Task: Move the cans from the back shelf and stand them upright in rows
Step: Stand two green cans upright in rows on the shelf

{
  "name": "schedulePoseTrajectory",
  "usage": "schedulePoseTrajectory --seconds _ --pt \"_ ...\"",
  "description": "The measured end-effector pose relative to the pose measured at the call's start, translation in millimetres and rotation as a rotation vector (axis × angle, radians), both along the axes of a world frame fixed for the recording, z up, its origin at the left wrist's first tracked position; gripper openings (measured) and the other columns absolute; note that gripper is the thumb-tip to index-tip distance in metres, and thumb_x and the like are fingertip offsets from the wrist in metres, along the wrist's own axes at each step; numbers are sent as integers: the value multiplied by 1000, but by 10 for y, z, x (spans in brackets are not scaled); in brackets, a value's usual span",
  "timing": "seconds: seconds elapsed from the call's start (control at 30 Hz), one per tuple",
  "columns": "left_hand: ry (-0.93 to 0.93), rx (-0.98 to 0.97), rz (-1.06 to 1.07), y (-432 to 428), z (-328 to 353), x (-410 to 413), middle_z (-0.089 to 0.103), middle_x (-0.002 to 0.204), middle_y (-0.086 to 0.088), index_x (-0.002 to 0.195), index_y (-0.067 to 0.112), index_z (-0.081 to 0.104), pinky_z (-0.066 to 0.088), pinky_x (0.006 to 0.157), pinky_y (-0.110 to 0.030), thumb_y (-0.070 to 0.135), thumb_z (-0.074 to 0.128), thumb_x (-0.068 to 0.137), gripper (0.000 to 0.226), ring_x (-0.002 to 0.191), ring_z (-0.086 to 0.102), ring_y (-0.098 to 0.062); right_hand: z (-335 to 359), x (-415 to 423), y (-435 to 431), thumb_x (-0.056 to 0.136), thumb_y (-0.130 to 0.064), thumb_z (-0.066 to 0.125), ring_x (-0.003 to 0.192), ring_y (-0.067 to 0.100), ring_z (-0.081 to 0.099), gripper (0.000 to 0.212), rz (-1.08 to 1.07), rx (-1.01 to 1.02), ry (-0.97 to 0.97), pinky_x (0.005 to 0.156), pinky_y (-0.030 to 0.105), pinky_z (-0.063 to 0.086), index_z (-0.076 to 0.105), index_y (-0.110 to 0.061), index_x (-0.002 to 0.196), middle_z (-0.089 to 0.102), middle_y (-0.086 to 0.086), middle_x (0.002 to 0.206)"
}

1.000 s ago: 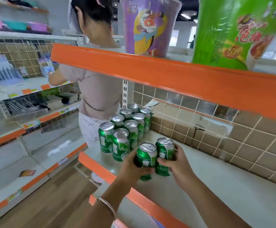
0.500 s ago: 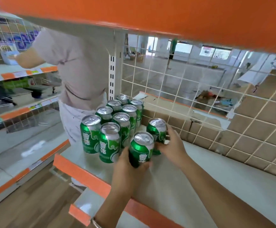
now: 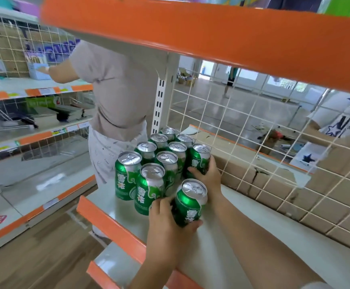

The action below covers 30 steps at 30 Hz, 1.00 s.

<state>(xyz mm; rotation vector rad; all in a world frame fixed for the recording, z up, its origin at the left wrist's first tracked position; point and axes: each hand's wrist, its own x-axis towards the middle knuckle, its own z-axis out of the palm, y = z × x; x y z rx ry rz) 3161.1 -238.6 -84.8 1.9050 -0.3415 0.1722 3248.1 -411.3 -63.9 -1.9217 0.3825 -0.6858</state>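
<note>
Left hand [image 3: 165, 224] curls fingers [image 3: 159, 203] round front can [image 3: 190, 203] | right hand [image 3: 208, 176] grips rear can [image 3: 200, 161], 12 o'clock | risk: bumping rows [image 3: 149, 180] topples them.

Bare white shelf [image 3: 207, 259] runs open toward 4 o'clock of the green cans [image 3: 159, 163]. A wire grid [image 3: 243, 132] backed by cardboard [image 3: 284, 188] walls off 1 to 3 o'clock. The orange upper shelf [image 3: 211, 34] caps 12, and a person [image 3: 117, 90] stands at 10.
</note>
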Motion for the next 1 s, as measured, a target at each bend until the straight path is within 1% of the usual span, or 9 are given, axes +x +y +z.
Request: schedulePoseTrajectory --seconds 0.17,0.23,0.33,0.43,0.53,0.63,0.73,0.87,1.0 --pt "25 -35 6 -2 9 -14 36 101 13 115 18 50 38 91 -23 32 89 54 74 109 44 -15 -3 -36 -8 66 -35 83 133 29 39 93 -30 -116 166 109 45 35 34 -17 144 42 12 143" --pt "27 -33 9 2 14 -19 35 100 14 114 16 50 40 90 -25 31 89 53 74 108 46 -16 88 -301 48 76 -20 77 136 30 32 84 -49 -64 208 108 39 33 31 -13 146 31 15 150" --pt "50 -31 1 -5 19 -7 34 97 20 113 16 50 39 84 -23 32 89 53 73 104 46 -15 241 -894 24 71 -4 69 124 29 50 60 410 240 199 90 28 48 52 -20 126 58 6 131" --pt "22 -21 -19 -5 30 2 39 99 15 113 15 50 37 80 -20 29 87 59 67 102 45 -12 291 -1251 75 69 -26 76 131 14 46 78 788 145 404 104 41 43 41 -31 139 54 -9 138" --pt "-7 -7 -76 3 46 -1 42 110 9 125 15 48 39 84 -14 21 81 68 67 107 44 -9 217 -1203 181 58 -41 81 118 2 56 77 508 47 333 106 43 42 48 -37 128 63 -16 124" --pt "-47 -61 -170 8 68 18 52 125 13 136 23 43 32 87 2 13 75 73 71 115 48 0 211 -1113 221 64 -26 80 106 2 62 63 394 89 259 100 36 48 55 -29 122 69 -12 111" --pt "-11 -93 -240 33 63 17 58 125 14 136 30 42 41 94 -8 -2 61 77 70 117 53 0 212 -1097 219 73 -6 79 102 -3 62 63 423 121 290 89 23 52 51 -27 125 64 -11 116" --pt "-6 -59 -263 38 38 -6 53 119 27 135 35 37 41 92 -6 -3 55 80 69 115 54 -1 147 -1024 224 68 -14 84 109 4 58 69 326 -15 278 95 26 48 47 -28 125 61 -10 119" --pt "3 -22 -203 50 15 -55 52 124 12 143 27 33 34 92 -7 10 55 89 61 118 50 -5 131 -822 289 65 -23 87 91 2 57 64 67 -46 158 73 17 44 46 -21 115 57 -14 100"
